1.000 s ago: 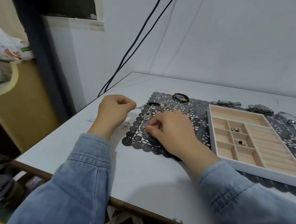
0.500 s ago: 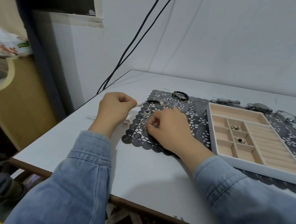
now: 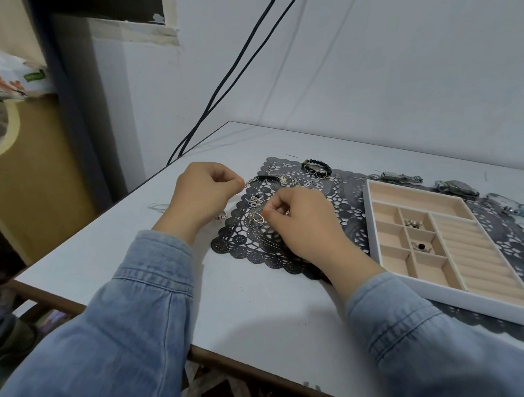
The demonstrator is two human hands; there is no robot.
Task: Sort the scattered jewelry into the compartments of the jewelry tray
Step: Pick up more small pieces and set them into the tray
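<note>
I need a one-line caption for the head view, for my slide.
The left hand and right hand work at silver jewelry on a dark lace mat, beside a nearly empty jewelry tray.

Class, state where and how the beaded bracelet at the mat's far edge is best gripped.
Probably pinch the bracelet by its far arc from above, one finger inside the loop: it lies flat and open on the mat, and silver rings crowd its near side.
</note>
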